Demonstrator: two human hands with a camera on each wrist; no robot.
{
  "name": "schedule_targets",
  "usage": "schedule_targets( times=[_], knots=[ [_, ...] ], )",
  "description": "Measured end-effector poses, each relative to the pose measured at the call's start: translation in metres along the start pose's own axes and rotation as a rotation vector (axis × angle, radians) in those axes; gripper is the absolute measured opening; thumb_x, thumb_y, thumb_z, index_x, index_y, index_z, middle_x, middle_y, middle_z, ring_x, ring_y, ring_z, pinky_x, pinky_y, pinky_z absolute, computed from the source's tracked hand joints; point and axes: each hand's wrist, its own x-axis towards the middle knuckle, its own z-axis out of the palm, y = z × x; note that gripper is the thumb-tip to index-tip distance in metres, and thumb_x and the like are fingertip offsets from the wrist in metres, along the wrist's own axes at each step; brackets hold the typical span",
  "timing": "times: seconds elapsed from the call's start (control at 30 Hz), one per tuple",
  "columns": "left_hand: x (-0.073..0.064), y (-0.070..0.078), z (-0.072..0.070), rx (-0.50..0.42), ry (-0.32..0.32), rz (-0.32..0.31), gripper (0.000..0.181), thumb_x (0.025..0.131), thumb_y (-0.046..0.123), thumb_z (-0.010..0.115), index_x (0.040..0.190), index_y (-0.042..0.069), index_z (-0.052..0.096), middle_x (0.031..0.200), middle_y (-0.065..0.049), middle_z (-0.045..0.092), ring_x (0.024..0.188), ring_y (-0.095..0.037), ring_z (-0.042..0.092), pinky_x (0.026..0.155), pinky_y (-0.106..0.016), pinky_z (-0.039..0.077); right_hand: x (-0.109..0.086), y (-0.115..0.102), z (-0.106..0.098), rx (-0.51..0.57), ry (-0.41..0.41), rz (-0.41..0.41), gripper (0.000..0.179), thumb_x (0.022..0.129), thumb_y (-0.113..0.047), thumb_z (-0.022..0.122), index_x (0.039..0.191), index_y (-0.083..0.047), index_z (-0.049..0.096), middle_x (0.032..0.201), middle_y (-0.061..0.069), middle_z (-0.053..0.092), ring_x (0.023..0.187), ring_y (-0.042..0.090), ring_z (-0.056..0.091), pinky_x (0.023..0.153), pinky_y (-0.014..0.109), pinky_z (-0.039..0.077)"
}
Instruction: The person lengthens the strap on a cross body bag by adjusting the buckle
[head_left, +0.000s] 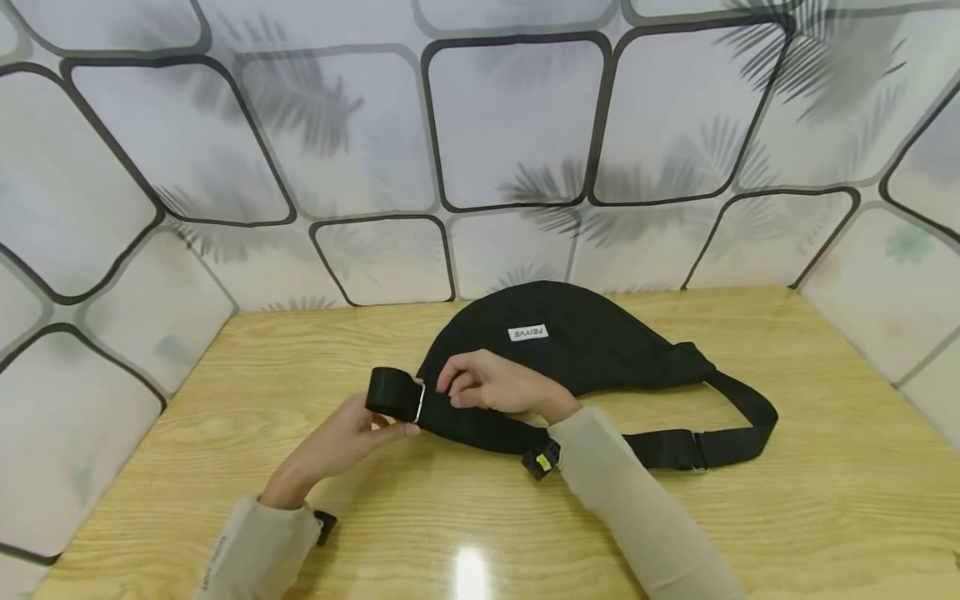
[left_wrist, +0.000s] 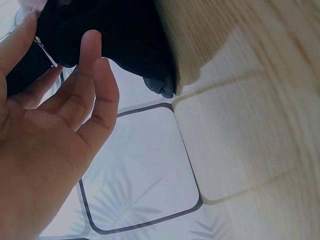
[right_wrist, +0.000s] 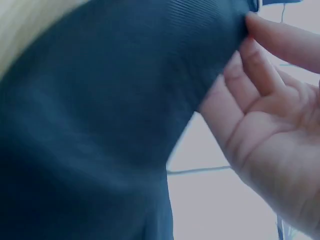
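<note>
A black waist bag (head_left: pixel 577 333) with a white label (head_left: pixel 528 332) lies on the table. At its left end, a strap loop (head_left: pixel 390 392) passes through a metal buckle (head_left: pixel 420 402). My left hand (head_left: pixel 352 433) pinches that buckle end between thumb and fingers; the left wrist view shows its other fingers (left_wrist: pixel 102 95) extended and apart. Over the bag's left part is my right hand (head_left: pixel 498 382), fingers curled. In the right wrist view its thumb (right_wrist: pixel 280 40) comes right to the edge of the black fabric (right_wrist: pixel 100 110), which hides some fingertips. I cannot tell whether it pinches the strap.
From the bag's right end a strap (head_left: pixel 750 408) curves back toward the front, with an adjuster (head_left: pixel 697 450) on it. The wooden table (head_left: pixel 420 533) meets patterned wall covering (head_left: pixel 517 125) at the back and sides. Small black wrist cameras (head_left: pixel 542 460) sit at both sleeves.
</note>
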Motion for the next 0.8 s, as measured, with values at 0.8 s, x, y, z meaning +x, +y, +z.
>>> schedule_targets(
  times=[0.8],
  knots=[
    [0.000,-0.005,0.006,-0.037,0.029,0.030,0.020,0.094,-0.001,0.071,0.112,-0.003,0.064,0.107,-0.009,0.064,0.094,-0.013,0.061,0.077,-0.033,0.054,0.010,-0.002,0.021,0.175,0.122,0.008,0.035,0.097,0.010,0.059,0.132,0.012,0.054,0.090,0.002,0.068,0.089,0.009,0.061,0.087,0.027,0.050]
  ],
)
